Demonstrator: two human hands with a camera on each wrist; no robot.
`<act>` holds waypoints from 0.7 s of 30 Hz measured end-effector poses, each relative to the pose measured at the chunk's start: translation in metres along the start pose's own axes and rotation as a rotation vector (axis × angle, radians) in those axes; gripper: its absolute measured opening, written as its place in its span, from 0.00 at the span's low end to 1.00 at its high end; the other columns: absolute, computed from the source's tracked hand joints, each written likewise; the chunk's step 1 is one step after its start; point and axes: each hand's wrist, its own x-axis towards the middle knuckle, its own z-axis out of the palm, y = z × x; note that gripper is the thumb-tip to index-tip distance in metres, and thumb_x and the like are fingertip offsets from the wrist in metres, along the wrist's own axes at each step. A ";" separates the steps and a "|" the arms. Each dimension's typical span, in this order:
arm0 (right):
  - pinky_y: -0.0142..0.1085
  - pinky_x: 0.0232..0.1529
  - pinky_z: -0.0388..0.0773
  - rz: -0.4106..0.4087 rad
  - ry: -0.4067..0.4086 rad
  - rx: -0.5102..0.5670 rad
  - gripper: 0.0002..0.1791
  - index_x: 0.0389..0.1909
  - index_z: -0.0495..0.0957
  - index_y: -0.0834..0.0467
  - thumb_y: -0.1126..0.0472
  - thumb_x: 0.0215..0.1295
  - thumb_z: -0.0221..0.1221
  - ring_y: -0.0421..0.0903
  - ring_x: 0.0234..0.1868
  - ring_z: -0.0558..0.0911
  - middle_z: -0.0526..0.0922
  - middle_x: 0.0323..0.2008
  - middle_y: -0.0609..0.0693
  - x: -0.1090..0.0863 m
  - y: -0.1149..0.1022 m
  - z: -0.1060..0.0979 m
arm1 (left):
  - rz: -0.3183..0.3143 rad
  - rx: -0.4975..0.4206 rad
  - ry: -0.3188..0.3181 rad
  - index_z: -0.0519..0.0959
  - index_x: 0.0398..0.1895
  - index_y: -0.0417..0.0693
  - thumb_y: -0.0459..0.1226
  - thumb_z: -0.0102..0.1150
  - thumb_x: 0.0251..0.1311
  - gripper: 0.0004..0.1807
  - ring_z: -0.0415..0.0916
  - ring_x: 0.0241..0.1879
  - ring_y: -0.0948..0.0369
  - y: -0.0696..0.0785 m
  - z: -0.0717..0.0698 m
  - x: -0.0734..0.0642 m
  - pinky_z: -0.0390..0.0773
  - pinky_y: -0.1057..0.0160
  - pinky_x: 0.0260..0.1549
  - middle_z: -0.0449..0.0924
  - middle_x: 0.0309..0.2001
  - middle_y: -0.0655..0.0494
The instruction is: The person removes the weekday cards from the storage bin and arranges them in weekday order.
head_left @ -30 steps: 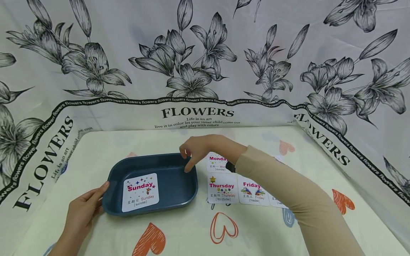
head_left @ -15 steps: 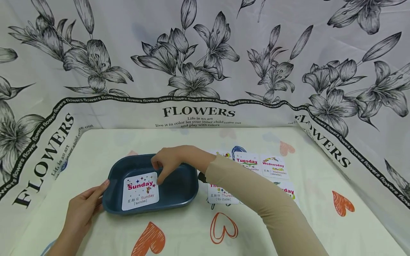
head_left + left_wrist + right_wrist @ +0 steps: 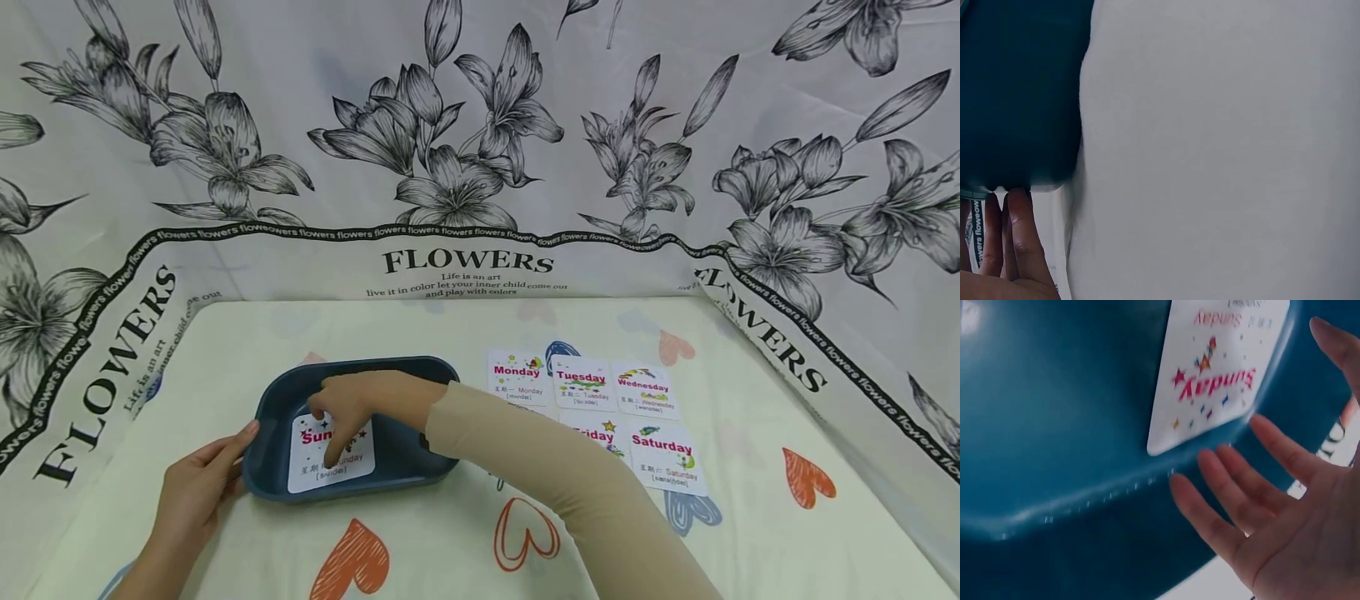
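A dark blue tray [image 3: 408, 446] stands at left centre in the head view, and a white Sunday card [image 3: 303, 477] lies inside toward its left end. My left hand [image 3: 193, 483] grips the tray's left end, thumb at the rim and fingers lower on the side. In the left wrist view the fingers [image 3: 1025, 240] meet the tray wall. My right hand [image 3: 351, 404] reaches over the Sunday card, partly covering it from above. The right wrist view shows its fingers [image 3: 1210, 522] spread and loosely bent beside the card's edge, holding nothing.
Right of the tray, several weekday cards lie in two rows: Monday [image 3: 517, 387], Tuesday [image 3: 583, 396] and Wednesday [image 3: 645, 400] behind, Friday [image 3: 600, 429] and Saturday [image 3: 663, 467] in front. The right sleeve [image 3: 540, 467] crosses the front row. A floral curtain [image 3: 262, 267] closes the back.
My right hand has moved left and lower, from the tray's right end to over the Sunday card. The weekday cards are more uncovered. My left hand and the tray stay put.
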 end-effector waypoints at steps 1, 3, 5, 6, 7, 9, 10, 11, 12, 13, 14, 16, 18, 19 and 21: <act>0.27 0.46 0.70 0.013 -0.002 -0.008 0.40 0.59 0.66 0.43 0.35 0.44 0.65 0.36 0.45 0.66 0.66 0.51 0.41 0.002 -0.002 0.003 | 0.000 0.000 0.000 0.79 0.16 0.67 0.58 0.68 0.40 0.12 0.77 0.24 0.71 -0.001 0.000 0.000 0.77 0.71 0.21 0.76 0.22 0.72; 0.29 0.51 0.69 0.056 -0.008 -0.040 0.45 0.64 0.62 0.41 0.33 0.42 0.65 0.36 0.49 0.66 0.64 0.56 0.41 0.005 -0.007 0.007 | 0.002 0.000 0.001 0.79 0.16 0.67 0.58 0.68 0.40 0.12 0.77 0.24 0.72 -0.001 0.000 0.000 0.77 0.71 0.21 0.76 0.22 0.72; 0.32 0.56 0.67 0.097 -0.014 -0.086 0.51 0.66 0.58 0.41 0.30 0.39 0.65 0.38 0.54 0.64 0.61 0.60 0.42 0.007 -0.012 0.011 | 0.005 0.004 0.000 0.79 0.16 0.67 0.58 0.68 0.40 0.12 0.77 0.24 0.71 -0.002 0.000 0.000 0.77 0.70 0.21 0.76 0.22 0.72; 0.32 0.57 0.66 0.116 -0.017 -0.112 0.53 0.67 0.56 0.41 0.29 0.38 0.64 0.38 0.55 0.63 0.60 0.61 0.42 0.008 -0.015 0.013 | 0.006 0.004 0.002 0.79 0.16 0.67 0.58 0.68 0.40 0.12 0.77 0.23 0.71 -0.002 0.000 0.000 0.77 0.70 0.21 0.76 0.22 0.72; 0.33 0.58 0.66 0.135 -0.017 -0.138 0.55 0.68 0.55 0.42 0.28 0.37 0.64 0.38 0.56 0.62 0.59 0.62 0.42 0.009 -0.017 0.015 | 0.005 0.000 0.002 0.79 0.16 0.67 0.58 0.68 0.40 0.12 0.77 0.23 0.71 -0.002 0.000 0.001 0.77 0.70 0.21 0.76 0.22 0.72; 0.33 0.57 0.65 0.165 -0.012 -0.167 0.57 0.68 0.54 0.43 0.27 0.35 0.64 0.39 0.57 0.61 0.58 0.62 0.43 0.010 -0.021 0.019 | 0.006 -0.007 0.001 0.79 0.15 0.66 0.58 0.68 0.40 0.12 0.78 0.23 0.71 -0.002 0.000 0.000 0.77 0.70 0.20 0.77 0.22 0.72; 0.33 0.57 0.66 0.176 -0.011 -0.184 0.58 0.68 0.54 0.44 0.26 0.34 0.64 0.39 0.56 0.60 0.57 0.62 0.43 0.010 -0.023 0.020 | 0.006 -0.008 0.003 0.79 0.16 0.66 0.57 0.68 0.40 0.12 0.78 0.23 0.71 -0.002 0.000 0.000 0.77 0.70 0.20 0.77 0.21 0.72; 0.34 0.56 0.67 0.187 -0.008 -0.194 0.58 0.67 0.54 0.44 0.26 0.33 0.64 0.39 0.56 0.60 0.57 0.61 0.43 0.011 -0.025 0.022 | 0.007 -0.008 0.005 0.79 0.16 0.66 0.58 0.68 0.40 0.12 0.78 0.23 0.71 -0.002 0.000 0.000 0.77 0.70 0.20 0.77 0.21 0.72; 0.34 0.55 0.68 0.197 -0.005 -0.202 0.58 0.67 0.54 0.44 0.26 0.33 0.64 0.39 0.56 0.60 0.57 0.61 0.43 0.011 -0.026 0.023 | 0.007 -0.007 0.008 0.79 0.16 0.66 0.58 0.68 0.40 0.12 0.78 0.23 0.71 -0.002 0.000 0.000 0.77 0.70 0.20 0.77 0.21 0.72; 0.35 0.54 0.68 0.207 -0.003 -0.207 0.59 0.68 0.54 0.45 0.26 0.32 0.65 0.39 0.56 0.59 0.57 0.61 0.43 0.012 -0.027 0.025 | 0.005 -0.008 0.011 0.79 0.16 0.66 0.58 0.68 0.40 0.12 0.78 0.23 0.71 -0.002 0.000 0.000 0.77 0.71 0.20 0.77 0.21 0.72; 0.35 0.54 0.69 0.217 -0.001 -0.211 0.60 0.68 0.53 0.45 0.26 0.31 0.65 0.39 0.56 0.59 0.56 0.61 0.43 0.012 -0.027 0.025 | 0.006 -0.006 0.012 0.79 0.16 0.66 0.58 0.68 0.40 0.12 0.78 0.23 0.71 -0.002 0.000 0.000 0.77 0.70 0.20 0.77 0.22 0.72; 0.37 0.53 0.69 0.232 0.005 -0.218 0.61 0.68 0.53 0.45 0.26 0.30 0.65 0.39 0.56 0.58 0.56 0.60 0.43 0.013 -0.028 0.026 | 0.003 0.002 0.016 0.79 0.16 0.66 0.59 0.68 0.39 0.13 0.78 0.23 0.71 -0.002 0.000 0.000 0.76 0.71 0.20 0.76 0.22 0.72; 0.39 0.54 0.69 0.244 0.015 -0.208 0.62 0.68 0.52 0.45 0.27 0.29 0.66 0.40 0.56 0.58 0.56 0.60 0.43 0.014 -0.028 0.027 | 0.000 0.010 0.019 0.79 0.17 0.66 0.59 0.68 0.38 0.13 0.77 0.23 0.71 -0.002 0.000 -0.001 0.76 0.70 0.21 0.76 0.22 0.72; 0.40 0.55 0.68 0.249 0.021 -0.199 0.62 0.68 0.52 0.45 0.27 0.28 0.67 0.40 0.57 0.58 0.56 0.60 0.43 0.014 -0.028 0.027 | 0.000 0.013 0.019 0.79 0.17 0.66 0.60 0.68 0.38 0.13 0.77 0.23 0.71 -0.001 0.000 -0.001 0.76 0.70 0.21 0.76 0.22 0.72; 0.44 0.59 0.65 0.250 0.032 -0.177 0.63 0.68 0.50 0.43 0.29 0.27 0.69 0.42 0.59 0.58 0.56 0.61 0.44 0.014 -0.028 0.027 | -0.001 0.009 0.015 0.79 0.17 0.66 0.59 0.68 0.39 0.13 0.77 0.23 0.71 -0.001 0.001 0.000 0.76 0.70 0.20 0.76 0.22 0.72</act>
